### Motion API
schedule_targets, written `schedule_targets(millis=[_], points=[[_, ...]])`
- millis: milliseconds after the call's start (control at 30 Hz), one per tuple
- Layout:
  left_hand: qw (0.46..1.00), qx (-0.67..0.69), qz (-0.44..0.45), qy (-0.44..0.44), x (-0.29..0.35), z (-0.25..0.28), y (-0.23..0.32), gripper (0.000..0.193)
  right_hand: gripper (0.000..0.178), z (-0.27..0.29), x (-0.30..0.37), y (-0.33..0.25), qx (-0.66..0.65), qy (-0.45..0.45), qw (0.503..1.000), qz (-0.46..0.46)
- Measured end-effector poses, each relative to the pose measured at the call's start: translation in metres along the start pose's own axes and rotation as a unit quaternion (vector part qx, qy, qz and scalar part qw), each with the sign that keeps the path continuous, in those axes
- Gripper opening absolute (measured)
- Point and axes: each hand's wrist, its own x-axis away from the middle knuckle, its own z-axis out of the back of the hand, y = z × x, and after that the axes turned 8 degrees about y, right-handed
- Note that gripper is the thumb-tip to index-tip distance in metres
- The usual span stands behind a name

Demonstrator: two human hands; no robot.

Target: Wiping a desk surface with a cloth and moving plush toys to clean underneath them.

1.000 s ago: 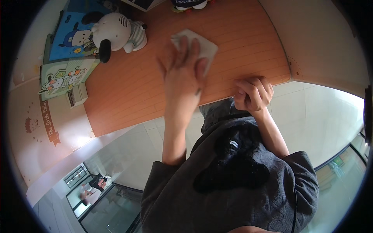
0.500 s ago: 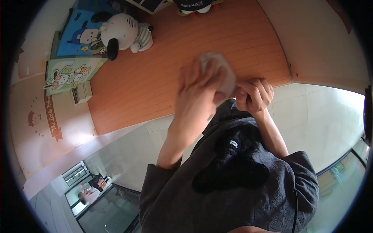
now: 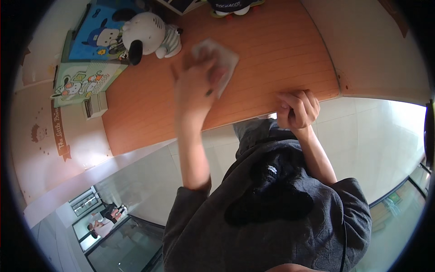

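Note:
On the reddish wooden desktop (image 3: 267,59) lies a greyish-white cloth (image 3: 229,59), pressed under my left hand (image 3: 195,90). That hand is smeared by motion, but its thumb and fingers are on the cloth. At the desk's near edge, toward the right, rests my right hand (image 3: 299,109), its fingers curled in with nothing visible in them. Just past my left hand sits a white dog figurine (image 3: 149,36) with black ears and a striped outfit.
A blue picture board (image 3: 84,43) and a pale green one (image 3: 84,81) lean along the left side. Another figure (image 3: 231,7) stands at the far edge. Side panels (image 3: 367,54) bound the desk. A person (image 3: 104,224) is in the distance at lower left.
My left hand has slid the cloth leftward and a little farther away across the desktop, toward the dog figurine. My right hand has stayed at the desk edge.

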Motion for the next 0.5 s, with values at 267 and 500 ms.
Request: schedule_targets(millis=[267,500], points=[[0.999,0.019,-0.045,-0.015,0.050,0.009,0.057,0.044,0.025,0.002,-0.001,0.003,0.002,0.007,1.000,-0.008],[0.996,-0.014,-0.067,-0.055,0.045,0.013,0.070,0.035,0.024,0.003,0.001,0.000,0.023,-0.002,1.000,-0.010]])
